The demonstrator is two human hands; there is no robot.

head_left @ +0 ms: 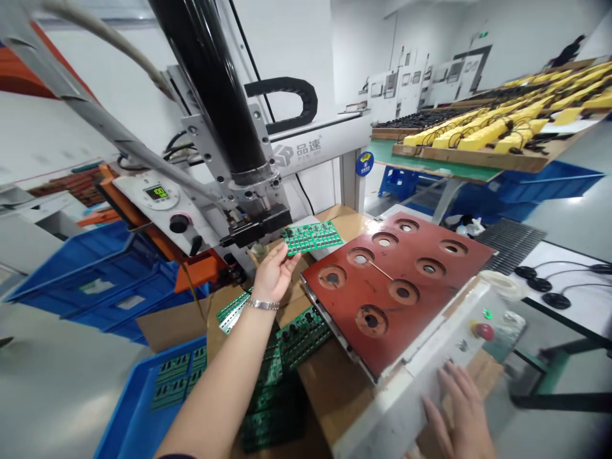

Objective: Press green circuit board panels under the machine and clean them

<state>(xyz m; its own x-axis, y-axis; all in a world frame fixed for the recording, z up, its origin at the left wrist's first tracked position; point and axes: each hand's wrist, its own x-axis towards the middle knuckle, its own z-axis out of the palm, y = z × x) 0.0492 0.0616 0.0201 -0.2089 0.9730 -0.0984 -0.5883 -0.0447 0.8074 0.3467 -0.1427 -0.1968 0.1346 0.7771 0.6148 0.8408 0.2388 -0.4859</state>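
Note:
Pinched in my left hand [275, 275] is a green circuit board [313, 237] with rows of small dark parts, held just under the machine's black head [261, 224]. More circuit boards [303, 335] lie on the cardboard below my forearm. My right hand [456, 408] rests with its fingers spread on the front edge of the grey machine base [406, 395], near a red button [484, 331]. Between the hands lies a reddish-brown plate [347, 306] with several round recesses. A thin stick [380, 270] lies across that plate.
At lower left stands a blue tray [125, 408] with circuit boards in it. Blue bins [90, 277] are stacked behind. A control box [155, 191] sits left of the black cylinder [210, 83]. Yellow blocks [478, 137] fill a table at the far right, where a person [568, 51] is visible.

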